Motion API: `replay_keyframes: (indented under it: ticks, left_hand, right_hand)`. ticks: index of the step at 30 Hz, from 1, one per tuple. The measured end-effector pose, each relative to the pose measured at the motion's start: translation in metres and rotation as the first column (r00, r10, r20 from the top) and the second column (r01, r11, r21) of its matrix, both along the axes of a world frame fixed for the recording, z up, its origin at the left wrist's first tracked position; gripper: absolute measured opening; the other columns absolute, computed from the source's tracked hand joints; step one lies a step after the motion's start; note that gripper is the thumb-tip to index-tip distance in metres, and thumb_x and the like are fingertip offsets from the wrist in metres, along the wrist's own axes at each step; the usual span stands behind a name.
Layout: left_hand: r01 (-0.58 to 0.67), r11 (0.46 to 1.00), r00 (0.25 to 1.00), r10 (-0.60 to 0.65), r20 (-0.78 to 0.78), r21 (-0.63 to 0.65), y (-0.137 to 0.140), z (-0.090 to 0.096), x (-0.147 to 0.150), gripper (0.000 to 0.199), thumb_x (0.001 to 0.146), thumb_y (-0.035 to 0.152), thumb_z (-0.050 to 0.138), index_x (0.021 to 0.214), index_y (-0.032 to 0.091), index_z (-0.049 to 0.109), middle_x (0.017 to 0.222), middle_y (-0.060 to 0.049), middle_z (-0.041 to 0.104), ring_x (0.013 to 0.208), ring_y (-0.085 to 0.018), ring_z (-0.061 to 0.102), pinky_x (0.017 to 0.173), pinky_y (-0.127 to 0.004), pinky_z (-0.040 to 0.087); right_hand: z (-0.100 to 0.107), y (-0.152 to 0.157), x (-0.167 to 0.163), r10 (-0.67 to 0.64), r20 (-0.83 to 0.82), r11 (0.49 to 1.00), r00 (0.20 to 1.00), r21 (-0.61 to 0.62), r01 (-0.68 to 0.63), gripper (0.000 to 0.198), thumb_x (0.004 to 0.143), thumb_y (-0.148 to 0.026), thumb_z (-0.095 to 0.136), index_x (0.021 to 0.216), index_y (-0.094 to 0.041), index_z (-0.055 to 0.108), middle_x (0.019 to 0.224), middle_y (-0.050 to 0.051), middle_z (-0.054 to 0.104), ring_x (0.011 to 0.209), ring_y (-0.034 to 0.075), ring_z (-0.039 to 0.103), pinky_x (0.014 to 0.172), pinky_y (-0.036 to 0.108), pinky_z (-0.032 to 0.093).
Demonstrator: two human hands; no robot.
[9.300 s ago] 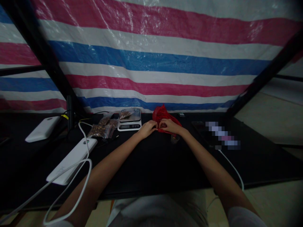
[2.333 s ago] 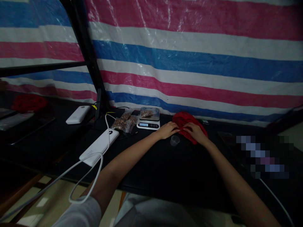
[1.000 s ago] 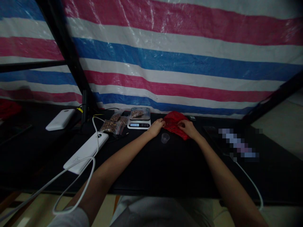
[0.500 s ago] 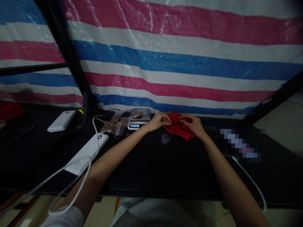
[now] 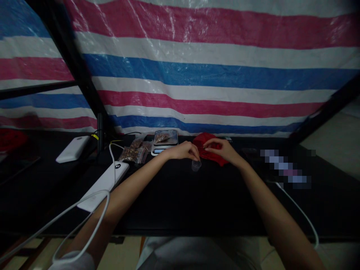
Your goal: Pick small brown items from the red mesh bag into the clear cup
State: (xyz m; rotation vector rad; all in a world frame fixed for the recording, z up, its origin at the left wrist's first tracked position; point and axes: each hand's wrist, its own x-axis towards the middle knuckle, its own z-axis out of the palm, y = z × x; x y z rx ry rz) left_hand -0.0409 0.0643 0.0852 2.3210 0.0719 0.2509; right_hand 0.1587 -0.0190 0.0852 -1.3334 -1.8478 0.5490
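My left hand (image 5: pixel 186 150) has its fingertips pinched together at the rim of a small clear plastic cup (image 5: pixel 196 166); whatever they hold is too small to make out. My right hand (image 5: pixel 223 149) hovers over a crumpled red plastic bag (image 5: pixel 204 138), thumb and forefinger pressed close together. Small dark bits show on the bag near those fingertips, but I cannot tell what is between them. The cup stands on the black table just in front of the bag.
Left of my left hand are a small digital scale (image 5: pixel 161 150) bearing a bag of brown pieces (image 5: pixel 162 138), and more clear bags (image 5: pixel 132 154). White power banks (image 5: pixel 104 185) and a cable (image 5: pixel 108 204) lie further left. Striped sheeting (image 5: pixel 197 75) closes the back.
My left hand has left the red bag and come down toward me to the cup's rim. My right hand has shifted left over the bag. The cup stays in place.
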Motion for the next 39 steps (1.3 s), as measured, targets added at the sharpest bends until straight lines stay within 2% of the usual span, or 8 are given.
replay_keyframes:
  ticks: [4, 9, 14, 17, 20, 23, 31, 39]
  left_hand:
    - [-0.099, 0.995, 0.995, 0.099, 0.002, 0.03, 0.013, 0.005, -0.008, 0.015, 0.075, 0.018, 0.06, 0.085, 0.012, 0.069, 0.085, -0.006, 0.066, 0.079, -0.012, 0.06, 0.073, -0.021, 0.042]
    - [-0.214, 0.966, 0.975, 0.22, -0.024, 0.147, 0.027, -0.013, -0.009, 0.014, 0.075, 0.015, 0.059, 0.084, 0.012, 0.069, 0.083, -0.005, 0.066, 0.074, -0.011, 0.059, 0.07, -0.019, 0.042]
    - [-0.321, 0.912, 0.947, 0.314, 0.07, 0.253, 0.025, -0.035, 0.001, 0.015, 0.076, 0.011, 0.055, 0.086, 0.012, 0.067, 0.086, -0.005, 0.063, 0.078, -0.012, 0.058, 0.073, -0.022, 0.043]
    - [-0.355, 0.905, 0.93, 0.315, 0.192, 0.236, 0.02, -0.045, 0.007, 0.021, 0.08, 0.008, 0.047, 0.091, 0.014, 0.064, 0.094, -0.005, 0.063, 0.089, -0.013, 0.057, 0.082, -0.025, 0.042]
    - [-0.406, 0.893, 0.893, 0.343, 0.292, 0.195, 0.016, -0.053, 0.017, 0.027, 0.083, 0.006, 0.038, 0.096, 0.014, 0.061, 0.097, -0.005, 0.063, 0.093, -0.012, 0.056, 0.087, -0.027, 0.041]
    - [-0.424, 0.879, 0.88, 0.344, 0.327, 0.217, 0.014, -0.059, 0.029, 0.024, 0.085, 0.011, 0.04, 0.097, 0.013, 0.06, 0.097, -0.006, 0.061, 0.092, -0.013, 0.055, 0.085, -0.026, 0.042]
    - [-0.399, 0.844, 0.917, 0.362, 0.167, 0.358, 0.018, -0.069, 0.047, 0.014, 0.083, 0.023, 0.049, 0.083, 0.014, 0.06, 0.085, -0.004, 0.056, 0.083, -0.014, 0.054, 0.076, -0.025, 0.041]
    - [-0.511, 0.763, 0.858, 0.484, 0.175, 0.395, 0.013, -0.074, 0.039, 0.012, 0.078, 0.025, 0.057, 0.088, 0.017, 0.058, 0.088, -0.002, 0.055, 0.086, -0.015, 0.053, 0.073, -0.024, 0.041]
  right_hand:
    - [0.002, -0.005, -0.012, 0.105, 0.032, 0.992, 0.994, -0.072, -0.103, 0.021, 0.07, -0.038, 0.062, 0.076, -0.018, 0.065, 0.081, 0.003, 0.067, 0.081, 0.018, 0.061, 0.08, 0.031, 0.045]
    - [-0.004, -0.005, -0.021, 0.238, 0.108, 0.962, 0.965, -0.166, -0.218, 0.021, 0.072, -0.038, 0.061, 0.081, -0.02, 0.066, 0.083, 0.001, 0.067, 0.079, 0.017, 0.06, 0.078, 0.029, 0.045]
    - [-0.012, 0.004, 0.001, 0.04, 0.199, 0.998, 0.979, -0.055, -0.03, 0.019, 0.077, -0.035, 0.055, 0.082, -0.022, 0.066, 0.087, 0.002, 0.067, 0.085, 0.019, 0.06, 0.083, 0.031, 0.042]
    - [-0.018, 0.009, 0.023, -0.081, 0.345, 0.994, 0.935, -0.041, 0.102, 0.014, 0.075, -0.031, 0.056, 0.08, -0.023, 0.067, 0.082, 0.001, 0.067, 0.077, 0.018, 0.061, 0.074, 0.029, 0.043]
    - [-0.027, 0.01, 0.036, -0.034, 0.468, 0.989, 0.883, -0.114, 0.099, 0.011, 0.073, -0.029, 0.058, 0.079, -0.024, 0.067, 0.075, 0.0, 0.067, 0.07, 0.016, 0.061, 0.064, 0.025, 0.043]
    - [-0.035, 0.012, 0.038, 0.014, 0.509, 0.99, 0.86, -0.131, 0.061, 0.011, 0.072, -0.029, 0.06, 0.08, -0.026, 0.068, 0.08, -0.001, 0.068, 0.075, 0.016, 0.062, 0.068, 0.025, 0.043]
    - [-0.046, 0.018, 0.041, 0.003, 0.555, 0.993, 0.832, -0.101, 0.064, 0.014, 0.076, -0.029, 0.056, 0.083, -0.027, 0.068, 0.088, 0.0, 0.068, 0.081, 0.018, 0.061, 0.073, 0.027, 0.043]
    - [-0.041, 0.016, 0.036, 0.017, 0.51, 0.995, 0.86, -0.094, 0.036, 0.013, 0.076, -0.027, 0.056, 0.078, -0.023, 0.068, 0.081, 0.001, 0.067, 0.074, 0.016, 0.06, 0.068, 0.026, 0.043]
